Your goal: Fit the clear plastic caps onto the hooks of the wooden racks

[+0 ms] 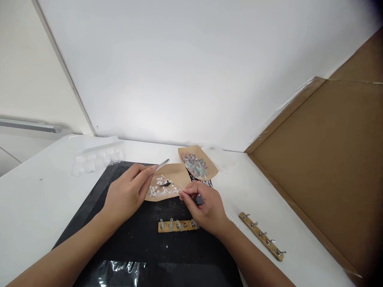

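Observation:
My left hand (pixel 131 191) pinches a slim silvery metal tool (pixel 162 164), perhaps tweezers, over the left side of a brown paper sheet (pixel 176 170). Small white petal-like pieces (pixel 154 191) and a dark sprig-like bit (pixel 166 184) lie on that sheet. At its right front corner my right hand (pixel 206 203) is closed in a pinch; what sits between the fingertips is too small to make out. A dark blocky thing (pixel 199 200) shows behind the right fingers. Below, a narrow wooden strip (pixel 182 227) bears several clear upright pieces and metal fittings, its right end partly hidden.
A black mat (pixel 140 243) covers the white table (pixel 30 199). Behind, another brown paper (pixel 214 171) carries many coloured, translucent slivers. A second wooden strip (pixel 260 236) with metal hooks lies right. A clear plastic tray (pixel 97 159) stands back left; cardboard (pixel 323 159) borders the right.

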A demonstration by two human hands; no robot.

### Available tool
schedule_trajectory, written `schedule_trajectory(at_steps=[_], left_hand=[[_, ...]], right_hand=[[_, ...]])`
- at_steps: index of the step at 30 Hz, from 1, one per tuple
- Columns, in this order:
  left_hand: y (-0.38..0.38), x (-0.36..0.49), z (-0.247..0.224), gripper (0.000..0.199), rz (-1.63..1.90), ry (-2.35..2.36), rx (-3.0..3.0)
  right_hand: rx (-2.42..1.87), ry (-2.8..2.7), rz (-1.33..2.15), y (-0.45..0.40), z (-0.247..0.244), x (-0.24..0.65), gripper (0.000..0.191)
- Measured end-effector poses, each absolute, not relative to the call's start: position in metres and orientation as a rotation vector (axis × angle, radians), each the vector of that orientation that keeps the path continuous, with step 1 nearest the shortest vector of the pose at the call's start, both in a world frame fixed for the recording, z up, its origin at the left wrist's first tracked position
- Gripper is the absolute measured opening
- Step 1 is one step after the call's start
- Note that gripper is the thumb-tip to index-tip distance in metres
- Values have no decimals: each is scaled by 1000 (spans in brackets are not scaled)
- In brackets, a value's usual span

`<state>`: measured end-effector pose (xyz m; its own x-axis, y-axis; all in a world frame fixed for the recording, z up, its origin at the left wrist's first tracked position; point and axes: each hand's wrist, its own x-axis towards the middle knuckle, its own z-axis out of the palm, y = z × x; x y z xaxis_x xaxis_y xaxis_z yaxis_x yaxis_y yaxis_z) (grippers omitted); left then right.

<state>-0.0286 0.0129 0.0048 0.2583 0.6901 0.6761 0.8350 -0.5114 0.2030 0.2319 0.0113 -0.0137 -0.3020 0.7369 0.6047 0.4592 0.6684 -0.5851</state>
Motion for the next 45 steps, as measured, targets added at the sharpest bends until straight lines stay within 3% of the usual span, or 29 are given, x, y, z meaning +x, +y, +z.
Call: schedule_trajectory(at_steps=[16, 24, 27, 35, 45], left_hand=[[20, -33, -4, 22, -690, -1297, -2548], [19, -29, -1, 25, -649, -1209, -2616], [11, -21, 5, 22, -728, -1079, -2693], [-12, 1, 1, 21, -1464, -1232, -3032], [-18, 4, 4, 23, -1614, -1606, -3098]], right_hand=[[-902, -2028, 343, 17, -9, 247, 11], [-861, -2045, 264, 14, -6, 245, 13], [-795, -2054, 249, 9, -4, 242, 10], [-734, -2128, 76, -1, -4, 236, 17], [-691, -2208, -181, -7, 4, 235, 16]])
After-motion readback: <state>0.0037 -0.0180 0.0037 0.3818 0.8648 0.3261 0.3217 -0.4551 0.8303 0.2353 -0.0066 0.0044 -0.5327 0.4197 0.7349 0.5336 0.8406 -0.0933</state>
